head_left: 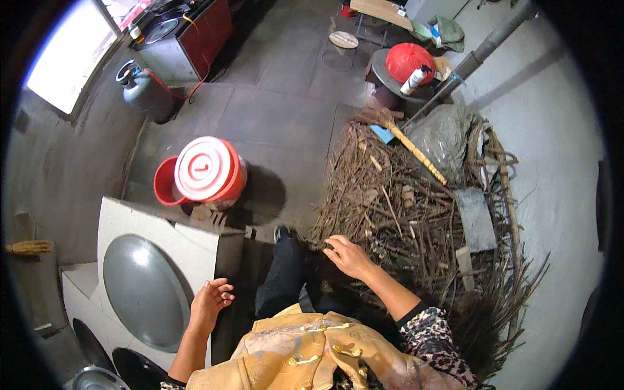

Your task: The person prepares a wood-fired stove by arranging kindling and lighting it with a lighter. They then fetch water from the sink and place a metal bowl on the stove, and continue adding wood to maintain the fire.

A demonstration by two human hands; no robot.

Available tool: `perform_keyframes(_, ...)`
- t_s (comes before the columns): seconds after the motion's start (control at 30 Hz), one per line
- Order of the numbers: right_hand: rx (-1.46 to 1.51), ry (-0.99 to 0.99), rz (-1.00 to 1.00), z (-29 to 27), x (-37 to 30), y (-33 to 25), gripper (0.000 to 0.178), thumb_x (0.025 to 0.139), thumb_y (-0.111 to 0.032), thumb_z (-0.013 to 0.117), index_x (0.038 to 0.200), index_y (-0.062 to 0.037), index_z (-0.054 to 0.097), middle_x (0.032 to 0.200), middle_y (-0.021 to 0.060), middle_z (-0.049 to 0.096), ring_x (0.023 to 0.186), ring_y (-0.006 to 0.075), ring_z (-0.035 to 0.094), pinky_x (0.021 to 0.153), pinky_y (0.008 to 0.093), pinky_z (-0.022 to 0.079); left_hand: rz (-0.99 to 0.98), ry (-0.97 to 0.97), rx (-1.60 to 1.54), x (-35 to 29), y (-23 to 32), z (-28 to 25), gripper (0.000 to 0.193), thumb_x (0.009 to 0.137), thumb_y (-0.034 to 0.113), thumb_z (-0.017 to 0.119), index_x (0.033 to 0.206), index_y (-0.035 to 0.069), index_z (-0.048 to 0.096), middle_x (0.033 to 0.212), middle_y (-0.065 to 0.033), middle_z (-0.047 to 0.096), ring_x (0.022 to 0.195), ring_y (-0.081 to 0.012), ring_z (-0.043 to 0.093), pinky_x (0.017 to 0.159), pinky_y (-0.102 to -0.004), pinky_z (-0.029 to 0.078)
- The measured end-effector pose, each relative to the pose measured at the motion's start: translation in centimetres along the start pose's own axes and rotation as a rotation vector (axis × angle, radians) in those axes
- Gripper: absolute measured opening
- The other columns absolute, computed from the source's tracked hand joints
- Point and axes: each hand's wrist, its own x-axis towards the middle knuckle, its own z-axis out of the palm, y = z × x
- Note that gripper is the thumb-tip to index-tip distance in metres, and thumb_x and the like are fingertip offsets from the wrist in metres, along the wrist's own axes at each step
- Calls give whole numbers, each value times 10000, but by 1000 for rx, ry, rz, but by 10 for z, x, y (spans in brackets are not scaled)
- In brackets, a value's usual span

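My left hand hangs in the air with loosely bent fingers, a little apart and holding nothing. It is nearest the white stove block, whose big round grey metal lid lies just to its left. On the other side, my right hand reaches forward, its fingers spread and nothing between them. Beside and beyond it spreads a heap of dry sticks and twigs; I cannot tell whether the fingertips touch any. A yellow-handled broom lies across the top of the heap.
Ahead on the left stand a lidded red-and-white bucket and a red basin. Farther off are a gas cylinder, a cabinet with a cooktop, a stool and a round stove with a red cover. A wall bounds the right.
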Motion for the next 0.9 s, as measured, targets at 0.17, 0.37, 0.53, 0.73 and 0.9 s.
perform_keyframes(0.17,69,1,-161,-67,206,-2,368,949,-337,566,1153,-32,594,1155,176,593,992,385,610,832,418,515,-41,122,-124,110,81,50,361,1008,385,402,1044,77,587,925,-60,646,778,-180,608,761,-339,486)
perform_keyframes(0.37,510,-98,373,-125,424,117,399,981,-366,524,1198,-36,578,987,95,641,767,202,631,665,325,508,99,130,-310,286,255,126,258,974,316,496,835,100,523,632,34,377,553,-110,363,513,-260,310)
perform_keyframes(0.53,-122,-38,771,-215,370,266,453,954,-394,490,1139,10,581,934,235,640,757,412,602,750,464,469,174,205,-301,345,396,154,254,979,283,472,763,150,458,596,49,324,468,-79,284,434,-230,230)
perform_keyframes(0.73,-84,-227,1182,-312,378,280,419,935,-347,500,1086,25,619,1047,230,639,906,381,621,778,490,488,316,85,-328,470,564,242,344,990,346,490,713,148,440,590,45,341,465,-71,282,403,-229,203)
perform_keyframes(0.9,-47,-168,1027,-353,601,297,427,941,-357,476,1052,22,641,1032,222,651,911,373,627,778,487,493,519,-294,-289,621,742,361,468,1016,442,439,671,128,397,582,32,298,481,-93,255,448,-257,195)
